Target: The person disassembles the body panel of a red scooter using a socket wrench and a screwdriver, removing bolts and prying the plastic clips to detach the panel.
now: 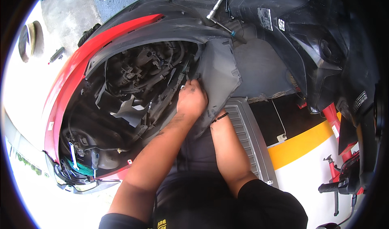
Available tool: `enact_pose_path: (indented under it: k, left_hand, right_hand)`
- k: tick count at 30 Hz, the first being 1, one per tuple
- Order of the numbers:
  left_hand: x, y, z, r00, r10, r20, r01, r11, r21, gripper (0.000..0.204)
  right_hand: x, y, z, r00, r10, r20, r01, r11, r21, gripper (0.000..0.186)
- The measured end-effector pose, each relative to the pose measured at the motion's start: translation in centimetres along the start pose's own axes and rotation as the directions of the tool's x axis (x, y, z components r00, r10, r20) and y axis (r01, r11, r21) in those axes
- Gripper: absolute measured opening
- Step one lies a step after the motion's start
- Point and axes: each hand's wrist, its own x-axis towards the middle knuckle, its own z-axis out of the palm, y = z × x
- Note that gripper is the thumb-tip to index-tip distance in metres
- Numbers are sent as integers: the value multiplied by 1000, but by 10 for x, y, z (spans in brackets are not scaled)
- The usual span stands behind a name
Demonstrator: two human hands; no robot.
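Observation:
My left hand (193,97) is curled closed at the inner edge of an opened vehicle body, beside dark wiring and hoses (162,70). What its fingers grip is hidden beneath the knuckles. A grey plastic panel (219,68) stands along the right side of the opening, touching or very near that hand. My right forearm (227,146), with a dark bead bracelet (220,118) at the wrist, reaches behind this panel, which covers the right hand and its fingers. A torn white-grey sheet (129,112) lies inside the cavity.
Red trim (67,81) curves round the body's left side. A wrench (73,156) and a screwdriver (95,160) rest in its lower left. A ratchet with extension (217,8) lies beyond the panel. At right are a grey slatted case (247,107) and a red stand (334,168).

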Motion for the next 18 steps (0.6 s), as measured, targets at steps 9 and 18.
enact_pose_path:
  k: [9,18]
  left_hand:
    - [1,-8,5,994,57,-93,-68,991,-116,24]
    - [-1,-12,7,990,66,-123,-85,985,-152,26]
  right_hand:
    - [-7,-8,-2,1000,-12,-15,11,999,-51,44]
    - [-9,6,-11,999,11,-39,-15,997,-82,46]
